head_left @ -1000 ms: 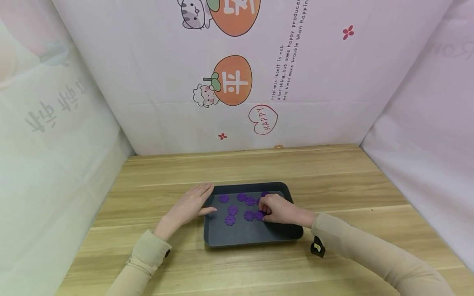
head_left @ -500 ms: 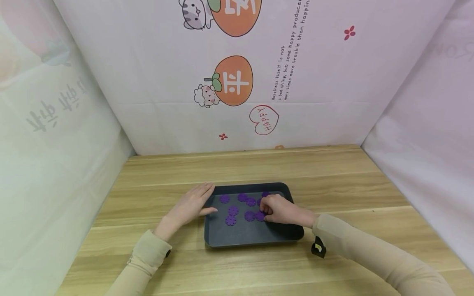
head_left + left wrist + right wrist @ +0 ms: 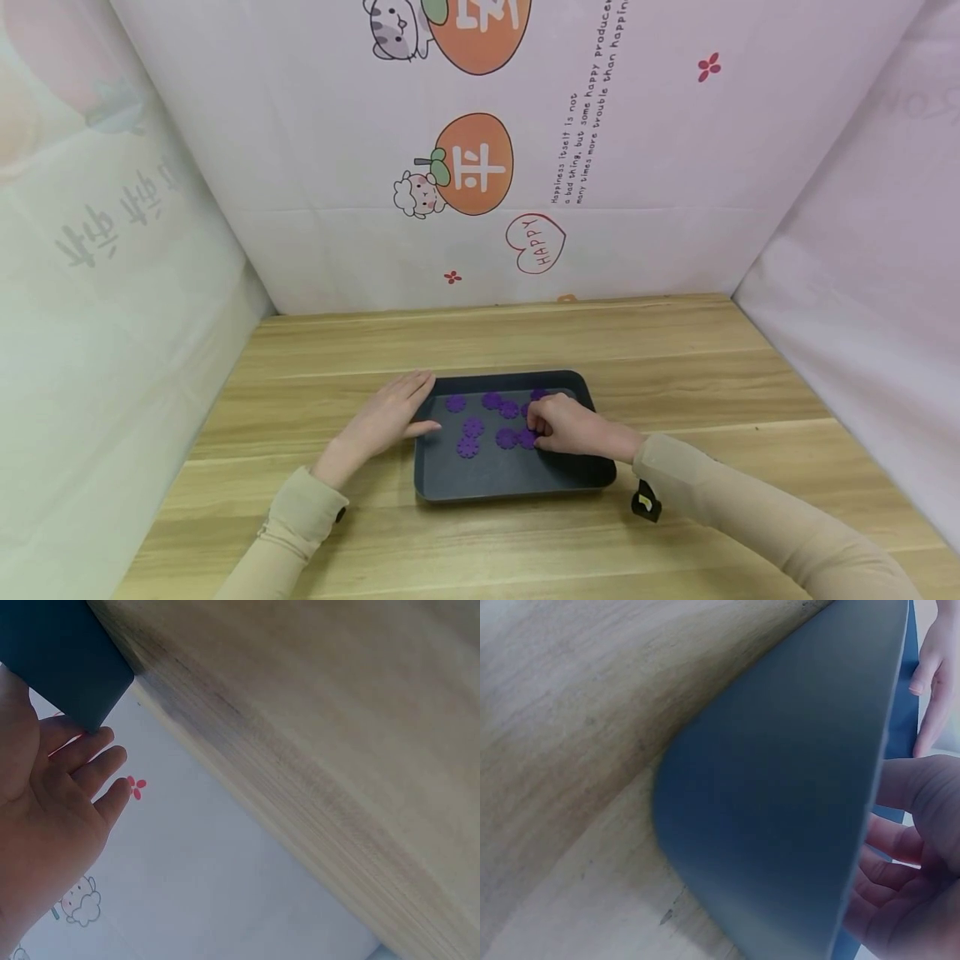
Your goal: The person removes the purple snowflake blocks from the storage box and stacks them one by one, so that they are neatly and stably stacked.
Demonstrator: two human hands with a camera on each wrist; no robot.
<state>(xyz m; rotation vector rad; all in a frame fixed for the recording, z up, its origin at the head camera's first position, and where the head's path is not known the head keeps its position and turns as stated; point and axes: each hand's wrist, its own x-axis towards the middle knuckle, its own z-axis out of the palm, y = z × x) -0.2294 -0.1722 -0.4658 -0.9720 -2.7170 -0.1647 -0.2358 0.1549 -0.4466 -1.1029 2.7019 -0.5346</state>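
Note:
A dark grey rectangular tray (image 3: 487,482) lies on the wooden table, holding several purple notched plastic discs (image 3: 468,447) that look like snowflake building pieces. My left hand (image 3: 382,417) rests at the tray's left rim, fingers straight and thumb pointing in over the tray. In the left wrist view, its fingers (image 3: 90,761) are at the tray's corner. My right hand (image 3: 566,423) reaches over the right side, thumb and curled fingers pinching a purple disc (image 3: 527,438). In the right wrist view, the tray wall (image 3: 780,795) hides the right fingertips.
The wooden table (image 3: 360,342) runs back to a white printed cloth wall (image 3: 337,250). More white cloth hangs at the left and right. A black wrist strap (image 3: 645,502) shows below the right sleeve (image 3: 720,483).

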